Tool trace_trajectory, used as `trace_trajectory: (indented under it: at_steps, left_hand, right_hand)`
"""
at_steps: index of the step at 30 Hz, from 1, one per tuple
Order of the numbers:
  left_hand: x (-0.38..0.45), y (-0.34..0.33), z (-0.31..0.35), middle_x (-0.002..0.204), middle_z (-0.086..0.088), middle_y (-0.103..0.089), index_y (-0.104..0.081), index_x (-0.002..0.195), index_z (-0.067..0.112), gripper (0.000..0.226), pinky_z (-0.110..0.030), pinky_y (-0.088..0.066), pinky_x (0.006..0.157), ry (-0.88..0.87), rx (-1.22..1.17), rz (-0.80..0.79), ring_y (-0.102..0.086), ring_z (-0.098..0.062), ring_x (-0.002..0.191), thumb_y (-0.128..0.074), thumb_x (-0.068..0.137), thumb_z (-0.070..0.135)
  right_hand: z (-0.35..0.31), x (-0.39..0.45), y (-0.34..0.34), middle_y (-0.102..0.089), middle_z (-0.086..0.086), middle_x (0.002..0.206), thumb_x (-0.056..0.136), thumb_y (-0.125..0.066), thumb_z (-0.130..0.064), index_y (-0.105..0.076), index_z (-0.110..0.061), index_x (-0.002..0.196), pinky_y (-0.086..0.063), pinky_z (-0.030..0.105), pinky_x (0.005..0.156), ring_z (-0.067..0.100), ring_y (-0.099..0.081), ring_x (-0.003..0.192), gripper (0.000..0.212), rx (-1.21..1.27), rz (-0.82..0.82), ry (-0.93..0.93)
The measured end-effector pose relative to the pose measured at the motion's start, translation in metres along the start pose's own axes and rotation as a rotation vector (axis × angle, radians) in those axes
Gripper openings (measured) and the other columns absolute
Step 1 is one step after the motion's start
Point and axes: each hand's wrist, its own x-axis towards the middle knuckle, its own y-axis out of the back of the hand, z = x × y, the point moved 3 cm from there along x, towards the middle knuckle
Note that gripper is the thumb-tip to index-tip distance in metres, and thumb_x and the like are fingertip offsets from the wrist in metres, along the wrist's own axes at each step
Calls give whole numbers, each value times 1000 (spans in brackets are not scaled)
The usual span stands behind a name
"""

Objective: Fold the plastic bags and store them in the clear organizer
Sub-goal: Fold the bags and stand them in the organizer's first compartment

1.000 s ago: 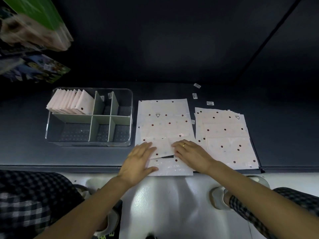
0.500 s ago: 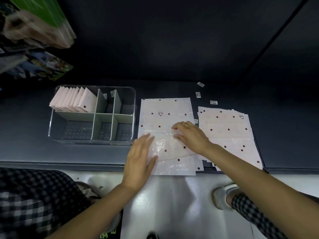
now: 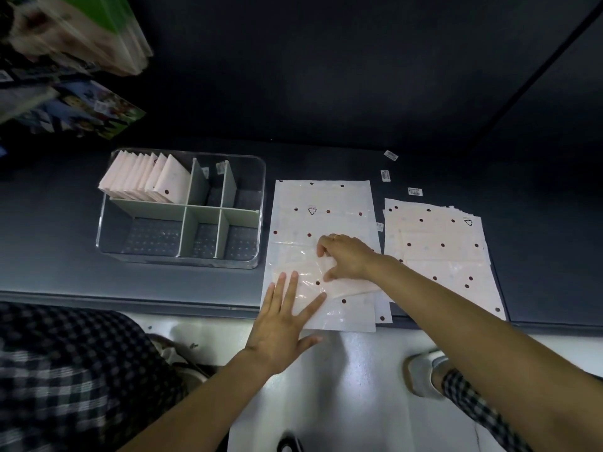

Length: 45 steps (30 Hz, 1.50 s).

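A pale pink plastic bag (image 3: 321,207) with dark red dots lies flat on the dark shelf, its near part folded over into a crumpled flap. My left hand (image 3: 284,318) lies flat with spread fingers on the bag's near end. My right hand (image 3: 346,257) pinches the folded flap between thumb and fingers at the bag's middle. The clear organizer (image 3: 261,177) with grey-green dividers stands to the left; several folded bags (image 3: 146,177) stand in its far left compartment.
A stack of flat dotted bags (image 3: 437,243) lies to the right. Small barcode stickers (image 3: 385,175) dot the shelf behind. Packaged goods (image 3: 75,31) hang at upper left. Below the shelf edge are the pale floor, my checked trousers and a shoe (image 3: 421,375).
My right hand moved up the bag, lifting and carrying the folded flap away from me, and now pinches it. My left hand slid slightly back toward the near end, staying flat.
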Motion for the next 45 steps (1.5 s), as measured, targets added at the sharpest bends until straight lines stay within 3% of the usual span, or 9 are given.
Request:
trace_trajectory:
  at_steps: [5, 8, 12, 15, 19, 24, 35, 40, 45]
  left_hand:
    - [0, 3, -3, 149, -10, 34, 22, 139, 47, 70, -45, 21, 112, -20, -38, 17, 34, -33, 135, -22, 89, 69]
    - [-6, 23, -9, 158, -5, -4, -19, 148, 33, 65, -41, -1, 119, 41, -371, 272, 0, -27, 146, -48, 92, 49]
    - [-19, 44, -14, 122, 4, -48, -52, 125, 17, 37, -26, -37, 94, 450, -866, 642, -45, -12, 113, -62, 90, 24]
    - [-7, 41, 6, 92, 3, -61, -61, 100, 15, 11, -23, -41, 78, 724, -1448, 483, -57, -9, 87, -62, 90, 18]
    - [-7, 57, 30, 97, -15, -66, -62, 102, 0, 17, -26, -52, 76, 662, -1995, 128, -63, -24, 86, -53, 95, 13]
    - [-8, 82, 15, 87, -15, -68, -62, 103, -6, 16, -24, -55, 49, 764, -1922, 102, -66, -18, 60, -52, 94, 3]
    - [-21, 176, -21, 100, -5, -70, -63, 108, 9, 26, -32, -54, 85, 363, -1731, -167, -65, -16, 93, -45, 99, 26]
    - [-33, 188, -17, 91, 2, -74, -66, 100, 13, 26, -26, -54, 75, 219, -1674, -182, -68, -9, 83, -43, 100, 25]
    - [-31, 200, -15, 98, 0, -74, -70, 95, 17, 28, -27, -55, 74, 176, -1720, -143, -69, -11, 90, -44, 100, 23]
  right_hand:
    - [-5, 7, 5, -44, -4, 93, 76, -73, -37, -47, -25, 77, -31, 28, 76, 17, -35, 94, 28, -126, -74, -15]
    - [-6, 0, 6, -44, -2, 92, 80, -72, -27, -43, -23, 70, -34, 26, 64, 17, -40, 86, 31, 29, -71, -28]
    - [1, -23, 6, -46, -4, 84, 83, -69, -28, -47, -20, 76, -34, 28, 64, 15, -44, 78, 25, 360, -24, -105]
    - [12, -37, -1, -61, 2, 93, 84, -70, -26, -58, -13, 93, -45, 30, 73, 19, -59, 83, 20, 781, 9, -200]
    - [-6, -68, -11, -68, 11, 104, 83, -71, -20, -60, -8, 108, -53, 40, 87, 27, -66, 91, 29, 1081, 30, -237]
    - [-25, -80, -22, -60, 12, 120, 88, -64, -30, -45, -9, 124, -51, 39, 89, 24, -63, 102, 46, 1265, 95, -300]
    - [-82, -129, 46, -70, -3, 111, 100, -39, -40, -56, -22, 123, -53, 31, 87, 13, -67, 101, 34, 1333, 126, -92]
    - [-101, -146, 60, -65, -12, 120, 97, -41, -47, -46, -37, 129, -52, 29, 89, 6, -64, 106, 34, 1279, 165, 7]
    - [-95, -153, 68, -70, -1, 111, 97, -49, -33, -59, -25, 119, -55, 26, 78, 18, -67, 102, 26, 1385, 236, 47]
